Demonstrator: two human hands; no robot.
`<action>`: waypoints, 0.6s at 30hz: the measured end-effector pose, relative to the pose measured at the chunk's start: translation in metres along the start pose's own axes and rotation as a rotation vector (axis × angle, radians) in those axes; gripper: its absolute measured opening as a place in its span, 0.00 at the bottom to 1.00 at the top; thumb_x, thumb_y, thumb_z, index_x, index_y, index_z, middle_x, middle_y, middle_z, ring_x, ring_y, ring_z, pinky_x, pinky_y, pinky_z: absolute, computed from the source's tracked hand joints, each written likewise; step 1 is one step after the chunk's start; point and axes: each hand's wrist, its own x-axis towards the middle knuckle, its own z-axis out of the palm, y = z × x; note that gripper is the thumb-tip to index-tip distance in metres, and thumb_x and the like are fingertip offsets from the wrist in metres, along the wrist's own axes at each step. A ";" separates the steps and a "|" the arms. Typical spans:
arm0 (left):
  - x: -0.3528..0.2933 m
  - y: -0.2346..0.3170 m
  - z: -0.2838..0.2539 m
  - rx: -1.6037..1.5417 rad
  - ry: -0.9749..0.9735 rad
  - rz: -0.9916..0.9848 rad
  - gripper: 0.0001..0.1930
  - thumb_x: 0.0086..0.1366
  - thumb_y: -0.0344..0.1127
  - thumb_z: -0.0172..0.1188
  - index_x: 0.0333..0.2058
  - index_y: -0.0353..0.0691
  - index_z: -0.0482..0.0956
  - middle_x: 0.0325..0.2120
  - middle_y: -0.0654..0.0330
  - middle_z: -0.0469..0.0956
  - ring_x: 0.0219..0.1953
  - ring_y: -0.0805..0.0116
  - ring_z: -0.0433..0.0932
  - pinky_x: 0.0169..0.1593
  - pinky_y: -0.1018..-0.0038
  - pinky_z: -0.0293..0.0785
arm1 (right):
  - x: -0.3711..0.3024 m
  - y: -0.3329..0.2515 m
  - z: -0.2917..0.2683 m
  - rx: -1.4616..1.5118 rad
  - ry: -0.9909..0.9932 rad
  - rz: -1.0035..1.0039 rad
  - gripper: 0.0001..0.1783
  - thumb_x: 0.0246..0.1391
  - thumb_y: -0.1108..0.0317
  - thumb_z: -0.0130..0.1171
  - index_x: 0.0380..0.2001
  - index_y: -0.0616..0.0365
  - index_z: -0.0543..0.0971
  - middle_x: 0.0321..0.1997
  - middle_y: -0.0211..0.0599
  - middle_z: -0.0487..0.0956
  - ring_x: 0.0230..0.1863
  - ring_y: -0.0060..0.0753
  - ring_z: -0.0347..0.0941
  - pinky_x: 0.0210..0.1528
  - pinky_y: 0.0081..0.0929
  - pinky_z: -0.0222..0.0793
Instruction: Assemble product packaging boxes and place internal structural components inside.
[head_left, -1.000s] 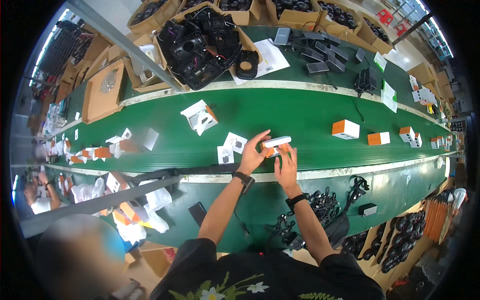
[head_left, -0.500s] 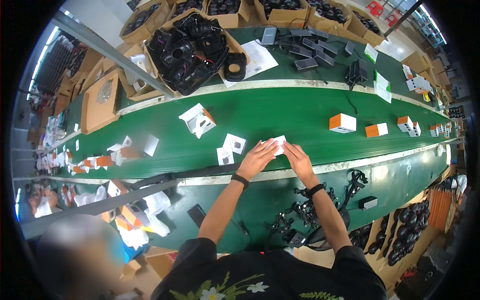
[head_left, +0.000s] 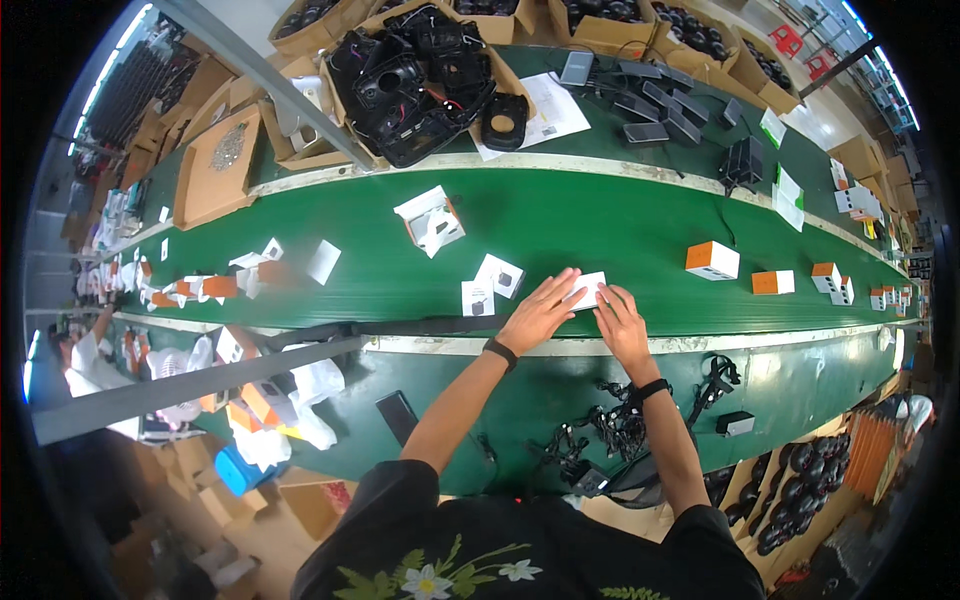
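Note:
A small white leaflet (head_left: pixel 588 290) lies between my hands over the green conveyor belt (head_left: pixel 600 220). My left hand (head_left: pixel 540 314) has its fingers close together along the leaflet's left side. At the opposite side, the fingertips of my right hand (head_left: pixel 623 328) press on its right edge. Both hands hold it low over the belt; thumbs are partly hidden. Just left of my left hand are two printed leaflets, one flat (head_left: pixel 478 298) and one tilted (head_left: pixel 499 275). Farther back sits an opened white and orange box (head_left: pixel 432 222) with its flaps up.
Several small white and orange boxes (head_left: pixel 712 261) stand along the belt to the right. Black cables (head_left: pixel 610 430) and a phone (head_left: pixel 397 415) lie on the near table. A carton of black plastic housings (head_left: pixel 410 85) and several dark adapters (head_left: pixel 650 105) occupy the far shelf. A metal post slants across the left.
My view has shifted slightly, so the scene sits farther right. My right fingers have drawn back toward the leaflet's right edge. The person at lower left has gone out of view.

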 end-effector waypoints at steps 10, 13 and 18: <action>-0.003 0.003 0.030 -0.279 0.535 -0.361 0.22 0.60 0.22 0.78 0.53 0.47 0.92 0.46 0.55 0.83 0.40 0.58 0.85 0.41 0.65 0.83 | 0.013 -0.007 0.009 -0.050 -0.080 0.019 0.35 0.56 0.75 0.69 0.68 0.39 0.84 0.52 0.44 0.74 0.58 0.54 0.74 0.61 0.49 0.76; 0.000 -0.001 0.026 -0.216 0.557 -0.297 0.20 0.60 0.23 0.78 0.51 0.45 0.93 0.42 0.57 0.85 0.39 0.57 0.85 0.42 0.64 0.83 | 0.007 -0.008 0.013 -0.062 -0.073 0.045 0.37 0.56 0.76 0.68 0.70 0.38 0.83 0.53 0.45 0.73 0.60 0.55 0.72 0.62 0.50 0.74; -0.002 -0.009 0.011 -0.045 0.373 -0.103 0.17 0.58 0.26 0.78 0.47 0.45 0.93 0.39 0.60 0.86 0.37 0.56 0.83 0.39 0.62 0.83 | -0.001 -0.010 0.011 -0.102 -0.060 0.037 0.37 0.55 0.77 0.68 0.69 0.38 0.83 0.54 0.46 0.74 0.61 0.56 0.72 0.63 0.52 0.73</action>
